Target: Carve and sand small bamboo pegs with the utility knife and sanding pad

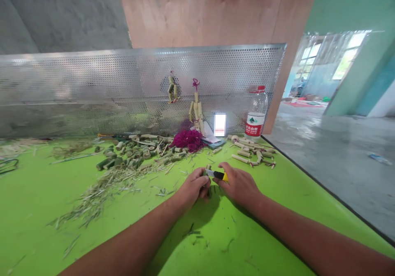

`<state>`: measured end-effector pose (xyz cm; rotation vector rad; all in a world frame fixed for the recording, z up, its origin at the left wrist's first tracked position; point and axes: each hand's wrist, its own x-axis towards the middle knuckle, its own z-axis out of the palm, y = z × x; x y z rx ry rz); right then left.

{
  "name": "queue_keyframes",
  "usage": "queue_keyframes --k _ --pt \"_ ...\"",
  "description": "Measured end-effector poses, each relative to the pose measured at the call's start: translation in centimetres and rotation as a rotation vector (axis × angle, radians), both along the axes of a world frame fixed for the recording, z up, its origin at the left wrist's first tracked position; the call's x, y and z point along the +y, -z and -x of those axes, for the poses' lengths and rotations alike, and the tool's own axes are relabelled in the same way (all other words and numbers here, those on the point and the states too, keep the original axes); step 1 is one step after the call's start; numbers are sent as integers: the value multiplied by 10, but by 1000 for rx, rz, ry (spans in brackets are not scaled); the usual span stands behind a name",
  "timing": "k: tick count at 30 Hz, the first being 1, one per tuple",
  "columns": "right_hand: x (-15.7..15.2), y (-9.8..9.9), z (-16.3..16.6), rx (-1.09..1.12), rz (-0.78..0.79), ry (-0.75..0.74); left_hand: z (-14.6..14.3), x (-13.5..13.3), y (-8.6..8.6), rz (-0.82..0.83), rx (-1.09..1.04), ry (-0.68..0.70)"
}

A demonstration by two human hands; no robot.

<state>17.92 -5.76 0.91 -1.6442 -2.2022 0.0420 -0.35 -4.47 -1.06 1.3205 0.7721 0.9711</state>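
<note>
Over the middle of the green tabletop (253, 243), my left hand (196, 184) is closed around a short piece of bamboo (208, 168), whose upper end pokes out above the fingers. My right hand (239, 184) grips a utility knife (220, 175) with a yellow and black handle. Its blade points left and meets the bamboo piece just above my left thumb; how deep it bites, I cannot tell. Thin green shavings (196, 231) lie on the table below my hands.
Cut bamboo pieces (135, 152), a heap of shavings (98, 189) and purple cord (189, 140) lie behind to the left. Jointed bamboo figures (196, 107) hang on a perforated metal screen (123, 82). Pale bamboo sticks (247, 146) and a large plastic bottle (256, 113) are at back right.
</note>
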Motion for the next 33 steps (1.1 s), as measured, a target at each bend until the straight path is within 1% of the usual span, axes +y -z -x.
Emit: queue_keyframes --k 5,9,11,14,17,20,24,29,33 --pt "-4 -2 3 19 28 -37 1 1 1 5 16 -36" --pt "-8 -3 6 16 52 -76 -2 -3 -3 18 -12 1" --pt "-10 -2 6 27 53 -104 -2 -4 -5 -28 22 2" --pt "-11 0 6 41 22 -132 -2 -4 -6 -124 113 -48" --pt "-11 1 5 60 -2 -155 -1 -3 -6 -158 167 -71" --pt "-11 0 4 89 -2 -197 0 -3 -8 -169 171 -72" --pt "-11 -2 4 96 2 -212 0 -4 -9 -180 141 -46" --pt "-12 -5 2 103 24 -215 1 -2 -5 -179 80 4" --pt "-9 -6 -2 68 19 -221 1 0 -3 -189 107 15"
